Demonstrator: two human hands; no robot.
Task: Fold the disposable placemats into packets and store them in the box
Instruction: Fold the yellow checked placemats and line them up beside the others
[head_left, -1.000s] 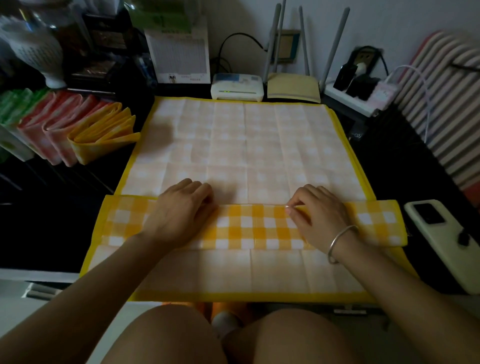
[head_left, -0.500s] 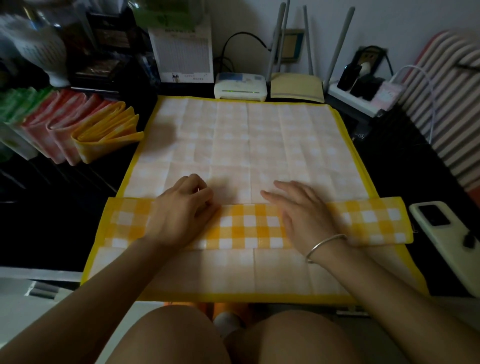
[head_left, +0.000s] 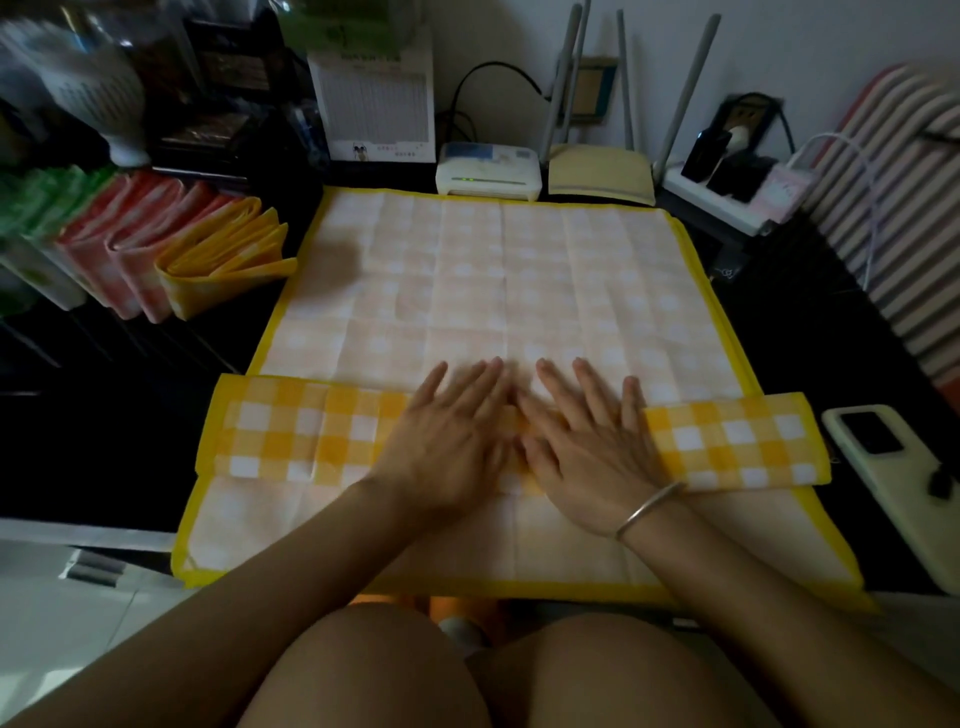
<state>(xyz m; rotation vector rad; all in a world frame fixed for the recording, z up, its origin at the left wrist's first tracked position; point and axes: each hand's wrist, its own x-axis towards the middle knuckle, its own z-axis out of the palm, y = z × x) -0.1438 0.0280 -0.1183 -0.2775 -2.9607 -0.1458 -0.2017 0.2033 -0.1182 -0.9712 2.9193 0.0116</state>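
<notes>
Left hand (head_left: 447, 441) and right hand (head_left: 587, 447) press flat, fingers straight, side by side on the middle of the folded band (head_left: 291, 436) of the yellow checked placemat (head_left: 519, 270).

Both hands, left (head_left: 457, 441) and right (head_left: 587, 447) (flat), press folded placemat (head_left: 291, 436) band.

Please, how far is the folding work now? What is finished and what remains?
Done: folded packets, green, red and yellow, stand in a row at the left. In hand: the left hand and right hand press flat on a folded band of the yellow placemat. Left: most of this placemat lies unfolded; more folds and storing remain.
</notes>
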